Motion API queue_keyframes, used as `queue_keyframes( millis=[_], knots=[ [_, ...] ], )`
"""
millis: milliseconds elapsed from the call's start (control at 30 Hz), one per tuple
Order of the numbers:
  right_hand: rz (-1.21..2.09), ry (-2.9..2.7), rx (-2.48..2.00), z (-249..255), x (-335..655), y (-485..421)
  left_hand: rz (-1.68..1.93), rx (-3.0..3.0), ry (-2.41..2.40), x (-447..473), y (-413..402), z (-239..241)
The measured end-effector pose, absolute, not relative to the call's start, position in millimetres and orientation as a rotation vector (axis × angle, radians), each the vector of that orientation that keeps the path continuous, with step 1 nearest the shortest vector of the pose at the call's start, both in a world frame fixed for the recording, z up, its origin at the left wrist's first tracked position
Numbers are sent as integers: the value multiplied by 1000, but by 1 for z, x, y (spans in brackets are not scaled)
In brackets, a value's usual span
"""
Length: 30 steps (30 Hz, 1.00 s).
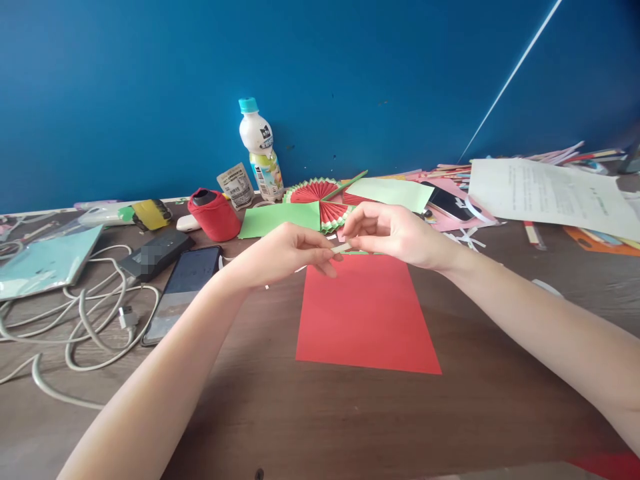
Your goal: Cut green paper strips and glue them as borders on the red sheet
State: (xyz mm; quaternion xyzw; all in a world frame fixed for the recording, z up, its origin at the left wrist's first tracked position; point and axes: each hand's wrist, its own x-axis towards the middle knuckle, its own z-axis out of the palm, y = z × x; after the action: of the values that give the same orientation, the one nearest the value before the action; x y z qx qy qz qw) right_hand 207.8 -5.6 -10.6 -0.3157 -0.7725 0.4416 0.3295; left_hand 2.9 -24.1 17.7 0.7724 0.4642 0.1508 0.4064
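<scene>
Between my two hands is a small whitish strip (342, 248), perhaps tape or paper; I cannot tell which. My left hand (295, 250) pinches its left end, fingers closed. The other end is in the closed fingertips of my right hand (387, 233). Below both hands a red sheet of paper (367, 317) lies flat on the table, its far edge beneath my fingers. Behind my left hand rests a green sheet of paper (280, 219). A folded red, white and green paper fan (320, 195) stands behind my hands, with a green strip across it.
Left on the brown table (250, 413) are a phone (185, 290), a black power bank (156, 255) and looped white cables (83, 320). A bottle (263, 150) and a red roll (215, 217) stand by the blue wall (150, 87). Printed paper (545, 197) lies right.
</scene>
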Motion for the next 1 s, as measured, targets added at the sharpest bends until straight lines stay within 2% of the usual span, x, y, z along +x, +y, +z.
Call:
queue_keyframes(
  millis=[233,467,833,1000],
  knots=[
    [1079,-1964,-867,-11,206,-7,378,1908,1167,4,-27,21],
    [615,-2079,-801,-11,203,-11,414,1919,1287,8,-29,23],
    [767,-2079,-874,-6,197,-21,489,1974,1322,15,-37,24],
    [719,-2101,-828,-7,197,-20,507,2010,1311,14,-37,21]
  ],
)
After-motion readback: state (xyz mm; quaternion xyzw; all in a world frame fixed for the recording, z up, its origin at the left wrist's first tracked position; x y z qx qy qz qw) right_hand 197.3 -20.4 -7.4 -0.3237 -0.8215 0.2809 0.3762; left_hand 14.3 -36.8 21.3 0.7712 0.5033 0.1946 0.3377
